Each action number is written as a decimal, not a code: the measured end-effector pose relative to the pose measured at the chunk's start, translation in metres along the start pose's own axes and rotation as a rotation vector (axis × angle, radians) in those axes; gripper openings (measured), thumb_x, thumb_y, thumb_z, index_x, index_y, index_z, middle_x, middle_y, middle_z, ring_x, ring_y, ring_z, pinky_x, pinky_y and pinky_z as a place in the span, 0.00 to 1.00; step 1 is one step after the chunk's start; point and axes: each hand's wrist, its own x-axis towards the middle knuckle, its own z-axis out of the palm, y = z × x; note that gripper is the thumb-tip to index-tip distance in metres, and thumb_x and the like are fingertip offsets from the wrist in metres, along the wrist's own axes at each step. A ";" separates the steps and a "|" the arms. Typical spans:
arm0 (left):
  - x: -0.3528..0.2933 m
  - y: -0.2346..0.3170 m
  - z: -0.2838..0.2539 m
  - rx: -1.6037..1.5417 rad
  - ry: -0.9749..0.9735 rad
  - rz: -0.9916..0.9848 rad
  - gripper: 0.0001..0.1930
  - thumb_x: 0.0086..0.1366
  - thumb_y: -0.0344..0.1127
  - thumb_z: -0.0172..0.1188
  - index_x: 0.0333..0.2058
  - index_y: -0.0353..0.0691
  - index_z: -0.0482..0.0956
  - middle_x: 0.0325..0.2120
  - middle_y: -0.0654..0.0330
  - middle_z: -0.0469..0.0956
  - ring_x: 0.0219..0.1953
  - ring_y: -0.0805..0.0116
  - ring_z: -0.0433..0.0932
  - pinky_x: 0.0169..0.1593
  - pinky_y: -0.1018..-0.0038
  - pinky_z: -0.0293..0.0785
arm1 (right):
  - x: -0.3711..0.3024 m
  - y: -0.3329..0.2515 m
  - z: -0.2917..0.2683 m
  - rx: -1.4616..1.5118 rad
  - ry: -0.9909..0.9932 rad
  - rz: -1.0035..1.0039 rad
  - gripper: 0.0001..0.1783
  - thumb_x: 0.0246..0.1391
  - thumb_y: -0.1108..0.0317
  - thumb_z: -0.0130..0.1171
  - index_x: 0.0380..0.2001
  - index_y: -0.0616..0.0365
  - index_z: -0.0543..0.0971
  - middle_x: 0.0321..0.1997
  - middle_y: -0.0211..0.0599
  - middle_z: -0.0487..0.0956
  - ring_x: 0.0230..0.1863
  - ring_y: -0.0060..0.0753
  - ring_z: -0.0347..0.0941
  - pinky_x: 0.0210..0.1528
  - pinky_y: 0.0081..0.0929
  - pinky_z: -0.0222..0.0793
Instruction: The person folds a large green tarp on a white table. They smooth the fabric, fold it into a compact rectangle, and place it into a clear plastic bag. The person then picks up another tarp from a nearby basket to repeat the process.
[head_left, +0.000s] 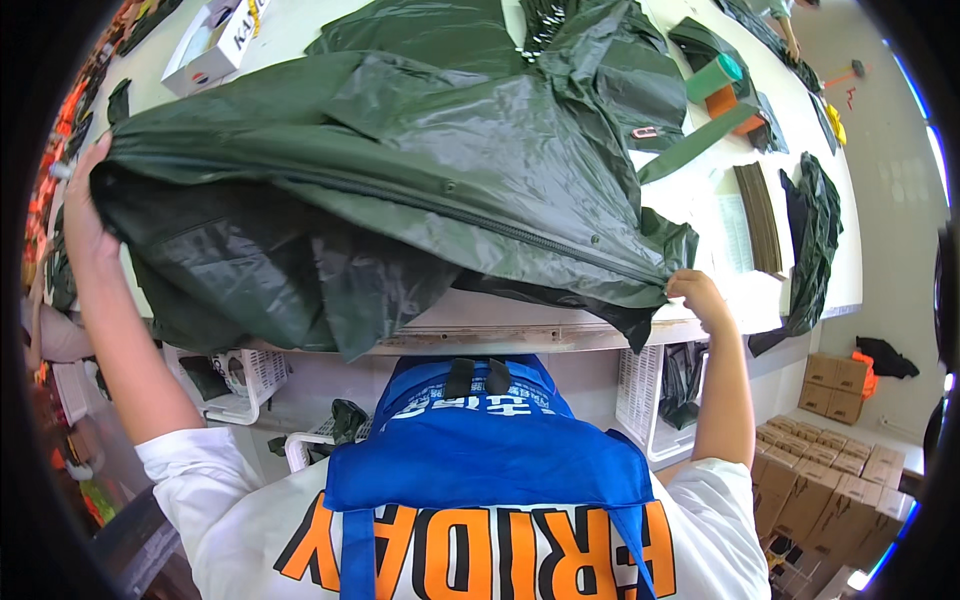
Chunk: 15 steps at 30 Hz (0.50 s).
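Rain jacket (400,165), dark green, glossy; long front zipper (480,222), small round snaps (450,187). Creased, spread across the white counter (460,315); zipper edge is taut, slopes down rightward; slack folds at left droop over near edge.

A white counter (848,265) with a scuffed, brownish front edge (480,341) stretches across. To the right are a pale wall (900,230), stacked cardboard boxes (825,500) and bright strips of light (938,160).
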 end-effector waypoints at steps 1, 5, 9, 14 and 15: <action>0.003 0.002 -0.004 -0.002 0.037 -0.031 0.12 0.61 0.35 0.61 0.41 0.36 0.79 0.37 0.60 0.80 0.38 0.69 0.79 0.45 0.75 0.74 | -0.005 0.001 -0.011 -0.020 -0.003 0.013 0.08 0.41 0.67 0.56 0.21 0.61 0.78 0.23 0.32 0.76 0.30 0.27 0.68 0.37 0.23 0.62; 0.016 -0.028 -0.027 0.264 0.134 -0.094 0.11 0.64 0.40 0.57 0.39 0.40 0.81 0.38 0.63 0.80 0.41 0.73 0.77 0.49 0.76 0.70 | -0.022 -0.009 -0.023 -0.106 -0.147 0.018 0.09 0.48 0.68 0.53 0.24 0.61 0.78 0.24 0.35 0.77 0.29 0.26 0.73 0.34 0.23 0.67; 0.042 -0.129 -0.097 1.674 0.022 -0.083 0.17 0.59 0.45 0.62 0.39 0.37 0.77 0.29 0.56 0.79 0.30 0.59 0.75 0.40 0.66 0.69 | -0.011 -0.006 0.024 -0.334 0.007 -0.219 0.13 0.55 0.64 0.54 0.31 0.64 0.78 0.23 0.45 0.78 0.28 0.39 0.78 0.33 0.33 0.71; -0.061 -0.161 0.134 1.292 -0.032 0.559 0.17 0.57 0.34 0.61 0.45 0.37 0.76 0.43 0.51 0.76 0.48 0.53 0.73 0.52 0.63 0.69 | -0.011 -0.016 0.080 -0.344 -0.013 -0.548 0.22 0.46 0.58 0.67 0.42 0.60 0.78 0.39 0.46 0.78 0.41 0.49 0.75 0.45 0.38 0.70; -0.087 -0.173 0.174 1.085 -0.300 0.472 0.15 0.58 0.33 0.60 0.45 0.39 0.77 0.44 0.54 0.76 0.48 0.59 0.74 0.53 0.66 0.68 | -0.007 -0.007 0.085 -0.547 -0.023 -0.621 0.22 0.45 0.59 0.67 0.42 0.59 0.78 0.40 0.43 0.78 0.42 0.51 0.74 0.46 0.41 0.70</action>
